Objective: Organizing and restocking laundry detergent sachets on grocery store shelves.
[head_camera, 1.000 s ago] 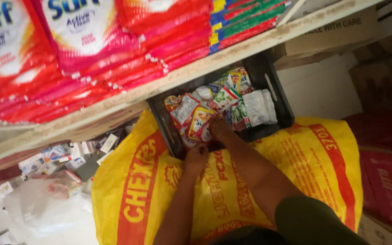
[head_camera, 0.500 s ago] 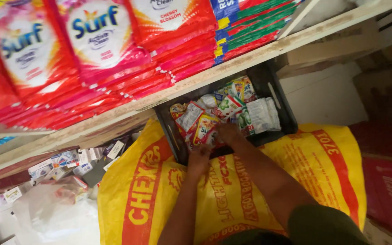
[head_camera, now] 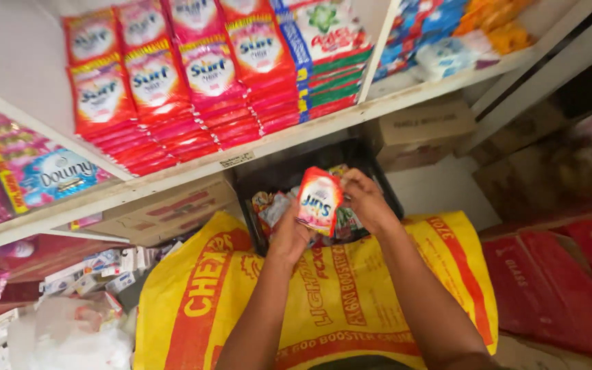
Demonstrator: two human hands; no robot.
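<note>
Held up between both hands just above a black crate: a small red and white sachet, upside down toward the camera. Left hand pinched on its lower left edge, right hand closed on its right side, fingers curled over the top corner. Probably very light and limp, a thin plastic film around loose powder; likely to flex and sag rather than hold shape, and a little slick under the fingertips. Best taken by the sealed flat edges or a corner, where the film is doubled and stiff, rather than squeezed at the belly, which could burst a seam. Below, more mixed sachets heaped in the crate, mostly hidden behind hands and packet, so neither count nor kinds readable. Crate wedged under a white shelf, back part lost in shadow. Yellow woven sack spread in front, its near end cut off by the frame and by both forearms. Rows of red detergent packs on the shelf above, upper ones cropped. Cardboard boxes to the right dim and blurred; clutter at lower left too small to make out.
</note>
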